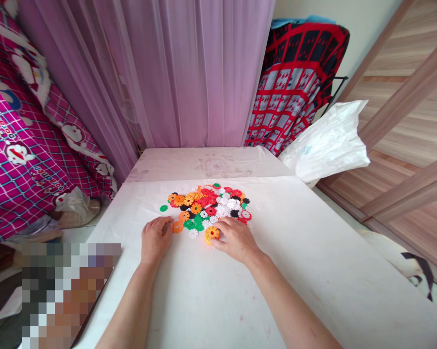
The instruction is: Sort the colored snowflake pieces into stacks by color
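We judged this to be a room in a home, though which room we could not tell. Long purple curtains (200,72) hung in folds before us, and on the left we saw a pink checked cloth (12,128) printed with cartoon figures. Beyond the pale, rose-patterned tablecloth (203,305), a red-and-black patterned cover (298,82) hung draped, while wood-grain panels (407,121) stood on the right, a white plastic bag (329,143) near them.

Before me my tabletop (200,300) wears a pale cloth (294,242), printed with a faint flower (216,166) towards the far end; on it spreads a heap of notched discs (208,198), orange, red, white, green and black, many overlapping; one green disc (163,208) lies just apart, left of the heap.
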The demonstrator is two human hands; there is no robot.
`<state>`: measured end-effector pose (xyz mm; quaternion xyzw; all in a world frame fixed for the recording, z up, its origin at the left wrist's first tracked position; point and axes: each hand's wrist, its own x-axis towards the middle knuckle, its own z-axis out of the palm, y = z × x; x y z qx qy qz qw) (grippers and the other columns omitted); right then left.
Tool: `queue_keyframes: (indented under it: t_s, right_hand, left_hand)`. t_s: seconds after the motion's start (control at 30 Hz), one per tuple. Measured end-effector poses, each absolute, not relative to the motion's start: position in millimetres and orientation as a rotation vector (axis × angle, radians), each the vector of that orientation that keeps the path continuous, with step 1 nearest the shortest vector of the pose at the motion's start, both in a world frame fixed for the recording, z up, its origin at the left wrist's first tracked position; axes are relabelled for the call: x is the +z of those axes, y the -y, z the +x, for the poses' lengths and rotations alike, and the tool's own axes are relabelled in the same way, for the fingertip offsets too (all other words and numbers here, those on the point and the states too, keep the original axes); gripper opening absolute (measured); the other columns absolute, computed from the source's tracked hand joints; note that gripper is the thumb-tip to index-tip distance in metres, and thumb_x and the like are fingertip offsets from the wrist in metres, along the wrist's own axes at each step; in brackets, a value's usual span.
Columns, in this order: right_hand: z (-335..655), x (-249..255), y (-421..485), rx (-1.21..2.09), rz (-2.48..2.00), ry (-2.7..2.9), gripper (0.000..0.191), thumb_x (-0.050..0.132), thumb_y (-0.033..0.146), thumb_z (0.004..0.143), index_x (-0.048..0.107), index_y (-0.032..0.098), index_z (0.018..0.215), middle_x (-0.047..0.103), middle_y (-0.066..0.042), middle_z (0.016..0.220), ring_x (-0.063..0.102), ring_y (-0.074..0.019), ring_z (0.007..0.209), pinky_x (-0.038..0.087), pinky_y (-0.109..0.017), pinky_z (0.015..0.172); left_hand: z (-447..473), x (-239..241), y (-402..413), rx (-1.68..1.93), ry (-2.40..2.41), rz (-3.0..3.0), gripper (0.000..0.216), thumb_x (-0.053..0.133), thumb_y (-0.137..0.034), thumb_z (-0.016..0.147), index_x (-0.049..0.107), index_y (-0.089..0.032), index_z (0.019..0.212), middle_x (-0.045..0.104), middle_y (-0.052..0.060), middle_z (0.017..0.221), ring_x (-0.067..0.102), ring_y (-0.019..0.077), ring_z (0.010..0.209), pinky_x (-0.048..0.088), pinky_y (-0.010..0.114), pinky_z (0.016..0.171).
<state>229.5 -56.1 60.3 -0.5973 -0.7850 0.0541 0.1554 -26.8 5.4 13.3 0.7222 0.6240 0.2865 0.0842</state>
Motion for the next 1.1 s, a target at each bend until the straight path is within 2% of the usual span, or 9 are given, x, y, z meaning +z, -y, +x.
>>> queue_keyframes:
  t_s: [0.33,0.57,0.9,1.1]
  right_hand:
    - [243.0,58.5,61.7,0.209,-1.651,2.114,0.021,0.062,0.035,0.085,0.067,0.023,0.101,0.068,-0.005,0.103,0.061,-0.0187,0.096,0.046,-0.028,0.082]
    - [267.9,27.0,73.0,0.219,-1.568,1.850,0.022,0.047,0.029,0.092,0.069,0.024,0.093,0.071,-0.003,0.089,0.064,-0.0149,0.077,0.049,-0.025,0.072]
    - [276.2,11.3,68.7,0.181,-1.530,1.685,0.028,0.045,0.033,0.091,0.070,0.024,0.082,0.073,-0.005,0.082,0.065,-0.0153,0.068,0.050,-0.026,0.064]
    - [277.6,7.1,66.7,0.166,-1.512,1.612,0.028,0.046,0.036,0.090,0.070,0.024,0.080,0.073,-0.005,0.079,0.064,-0.0160,0.065,0.051,-0.028,0.066]
  left_hand:
    - [-30.0,11.2,-5.7,0.844,-1.805,2.191,0.029,0.049,-0.036,0.085,0.070,-0.024,0.101,0.072,0.006,0.113,0.062,0.0257,0.112,0.043,0.043,0.101]
    - [-32.2,9.1,-3.6,0.743,-1.769,2.308,0.043,0.065,-0.055,0.076,0.069,-0.025,0.107,0.065,0.010,0.127,0.057,0.0290,0.120,0.037,0.047,0.107]
    - [-28.1,13.8,-0.5,0.762,-1.772,2.232,0.033,0.065,-0.049,0.077,0.071,-0.024,0.098,0.068,0.009,0.122,0.060,0.0286,0.117,0.035,0.050,0.109]
    - [-23.1,19.4,6.1,0.965,-1.545,2.106,0.040,0.066,-0.050,0.077,0.067,-0.024,0.107,0.071,0.008,0.116,0.064,0.0248,0.109,0.046,0.044,0.101]
